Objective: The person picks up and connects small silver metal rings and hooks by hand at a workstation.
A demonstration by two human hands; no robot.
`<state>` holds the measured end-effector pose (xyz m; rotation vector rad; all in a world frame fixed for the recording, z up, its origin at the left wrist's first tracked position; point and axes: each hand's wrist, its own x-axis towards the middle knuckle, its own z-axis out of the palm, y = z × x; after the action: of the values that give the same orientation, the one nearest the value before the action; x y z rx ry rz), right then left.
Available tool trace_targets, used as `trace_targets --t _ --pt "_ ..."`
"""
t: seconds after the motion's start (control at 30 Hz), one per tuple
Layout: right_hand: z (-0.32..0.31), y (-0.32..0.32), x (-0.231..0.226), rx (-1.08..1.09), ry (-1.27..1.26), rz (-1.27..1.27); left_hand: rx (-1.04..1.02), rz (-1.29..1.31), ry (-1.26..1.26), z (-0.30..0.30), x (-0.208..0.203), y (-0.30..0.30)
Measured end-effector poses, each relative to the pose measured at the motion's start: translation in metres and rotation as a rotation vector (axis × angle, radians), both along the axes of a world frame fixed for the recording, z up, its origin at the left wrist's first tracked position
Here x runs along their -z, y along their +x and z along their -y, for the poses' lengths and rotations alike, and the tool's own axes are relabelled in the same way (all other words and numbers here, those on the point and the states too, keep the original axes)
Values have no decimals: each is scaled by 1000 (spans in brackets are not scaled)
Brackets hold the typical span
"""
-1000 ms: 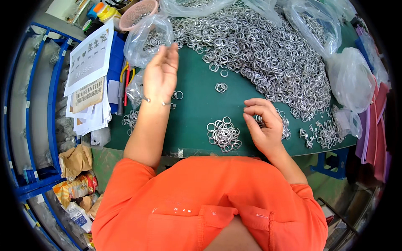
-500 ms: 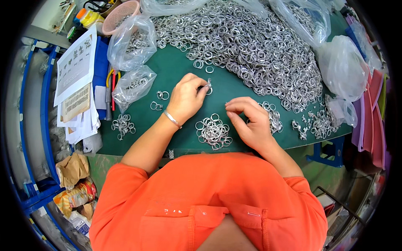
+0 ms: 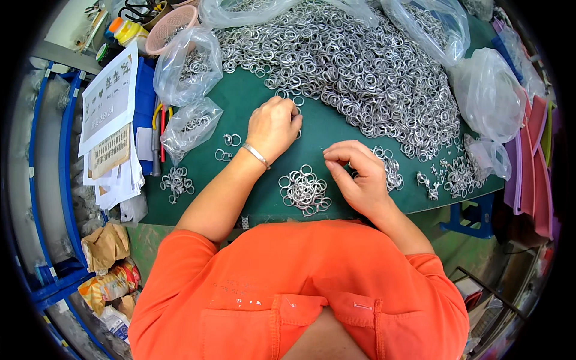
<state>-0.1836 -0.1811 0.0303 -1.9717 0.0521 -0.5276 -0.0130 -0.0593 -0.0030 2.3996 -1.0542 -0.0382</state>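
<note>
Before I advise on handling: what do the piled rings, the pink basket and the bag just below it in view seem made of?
Piled rings: probably metal, silvery and shiny, with bright highlights.
Pink basket: likely plastic, judging by its even colour and perforated wall.
Bag: probably thin plastic film, clear and glossy, with creases and rings showing through.

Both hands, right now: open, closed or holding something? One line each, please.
Left hand: curled near the metal ring pile; grip hidden, so holding cannot be told.
Right hand: partly curled; whether it holds anything cannot be told.
</note>
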Motion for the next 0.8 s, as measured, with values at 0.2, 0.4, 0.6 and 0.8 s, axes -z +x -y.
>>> trace_targets --t 0.2,0.4,0.6,0.8 --pt "-1 3 4 -7 14 24 68 178 -13 -11 4 -2" --pt "-3 6 4 -13 16 15 100 169 -53 -11 3 2" --pt "0 6 3 4 -1 31 116 116 -90 -6 2 7" --pt "3 15 8 109 -157 116 166 -52 -330 -4 -3 -12"
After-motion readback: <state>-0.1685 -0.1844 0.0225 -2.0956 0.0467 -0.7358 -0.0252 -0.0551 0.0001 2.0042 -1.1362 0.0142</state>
